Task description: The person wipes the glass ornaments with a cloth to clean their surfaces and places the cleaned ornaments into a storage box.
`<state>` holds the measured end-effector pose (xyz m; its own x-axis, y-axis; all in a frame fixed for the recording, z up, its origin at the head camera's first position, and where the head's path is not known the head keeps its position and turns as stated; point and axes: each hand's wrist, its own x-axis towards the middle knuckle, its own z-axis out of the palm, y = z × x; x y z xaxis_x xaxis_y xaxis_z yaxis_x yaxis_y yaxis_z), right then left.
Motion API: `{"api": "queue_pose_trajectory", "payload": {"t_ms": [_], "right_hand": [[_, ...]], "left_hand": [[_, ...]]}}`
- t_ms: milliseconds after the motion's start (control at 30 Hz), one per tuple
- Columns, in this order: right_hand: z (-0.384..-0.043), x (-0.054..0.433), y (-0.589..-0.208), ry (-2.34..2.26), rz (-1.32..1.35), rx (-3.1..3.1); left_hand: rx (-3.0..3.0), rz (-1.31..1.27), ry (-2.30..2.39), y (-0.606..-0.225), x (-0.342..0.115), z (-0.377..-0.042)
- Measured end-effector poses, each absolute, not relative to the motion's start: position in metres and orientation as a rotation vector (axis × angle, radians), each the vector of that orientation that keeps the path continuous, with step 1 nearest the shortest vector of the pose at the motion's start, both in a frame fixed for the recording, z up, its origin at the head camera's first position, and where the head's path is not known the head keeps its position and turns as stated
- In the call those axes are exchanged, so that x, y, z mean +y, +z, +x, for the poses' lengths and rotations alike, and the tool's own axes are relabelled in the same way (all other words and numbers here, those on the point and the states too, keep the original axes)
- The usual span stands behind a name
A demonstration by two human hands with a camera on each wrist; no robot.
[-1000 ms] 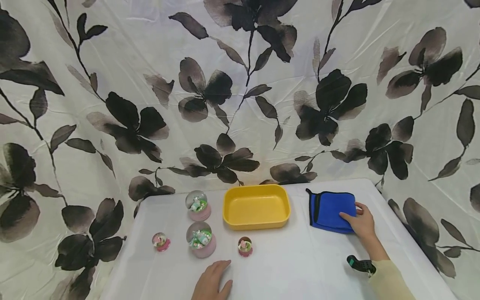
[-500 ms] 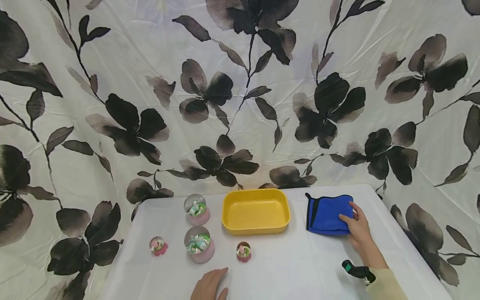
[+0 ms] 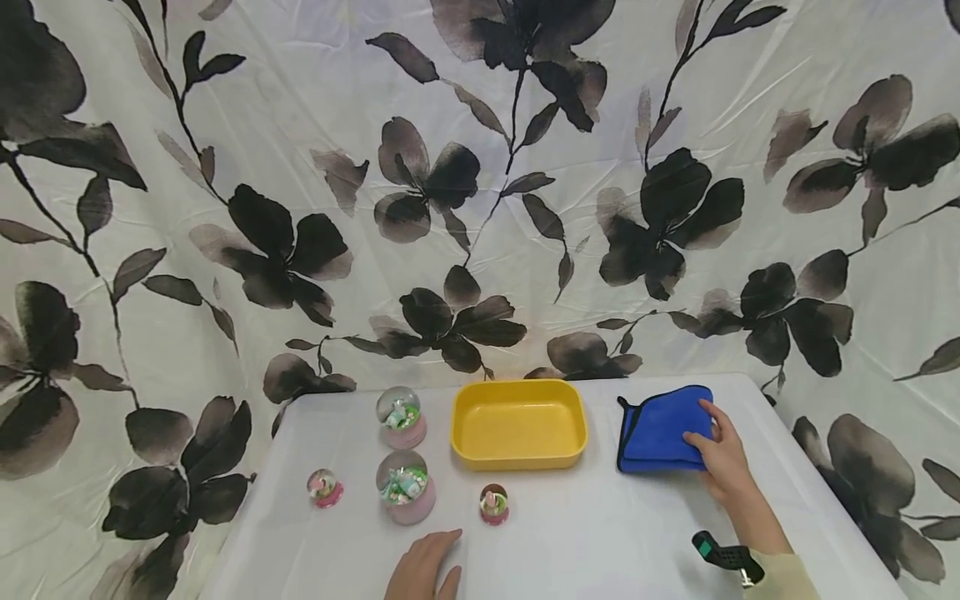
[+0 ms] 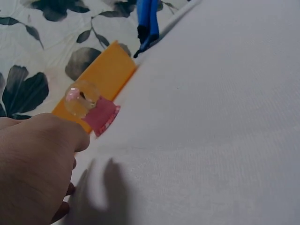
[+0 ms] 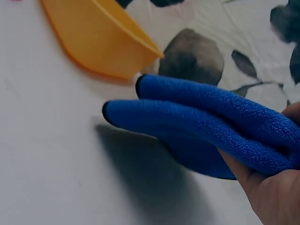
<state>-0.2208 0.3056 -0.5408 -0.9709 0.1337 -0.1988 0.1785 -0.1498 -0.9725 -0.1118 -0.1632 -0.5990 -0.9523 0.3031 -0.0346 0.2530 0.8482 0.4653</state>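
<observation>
My right hand (image 3: 729, 450) pinches the right edge of a folded blue microfiber cloth (image 3: 663, 429) with black edging, thumb on the near side. In the right wrist view the cloth's folded layers (image 5: 201, 117) stand out over the table, with a shadow beneath them. My left hand (image 3: 426, 567) is at the table's front, fingers relaxed and holding nothing. Nearest to it are a large snow globe (image 3: 405, 487) with a pink base and a small snow globe (image 3: 494, 504). The left wrist view shows that small globe's pink base (image 4: 102, 116) beyond the left hand.
A yellow rectangular tray (image 3: 517, 462) stands at the back middle. Left of it is another large snow globe (image 3: 401, 418), and farther left a small one (image 3: 325, 488). A floral curtain (image 3: 555, 250) hangs behind the white table (image 3: 585, 533). A black wrist strap (image 3: 726, 557) is by the right sleeve.
The blue cloth's upper layer has shifted, and its left black edge now slants instead of standing nearly upright. The right hand keeps its grip. The left hand stays almost in place; the head view shifts slightly.
</observation>
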Motion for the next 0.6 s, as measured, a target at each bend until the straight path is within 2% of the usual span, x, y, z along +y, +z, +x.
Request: {"api": "queue_pose_trajectory", "payload": {"t_ms": [233, 600], "right_hand": [[-0.211, 0.297, -0.514, -2.338, 0.182, 2.135], [-0.180, 0.288, -0.498, -2.293, 0.061, 2.139]], "left_hand": [[3.107, 0.446, 0.837, -0.602, -0.156, -0.120], [3.112, 0.304, 0.997, -0.603, -0.142, -0.127]]}}
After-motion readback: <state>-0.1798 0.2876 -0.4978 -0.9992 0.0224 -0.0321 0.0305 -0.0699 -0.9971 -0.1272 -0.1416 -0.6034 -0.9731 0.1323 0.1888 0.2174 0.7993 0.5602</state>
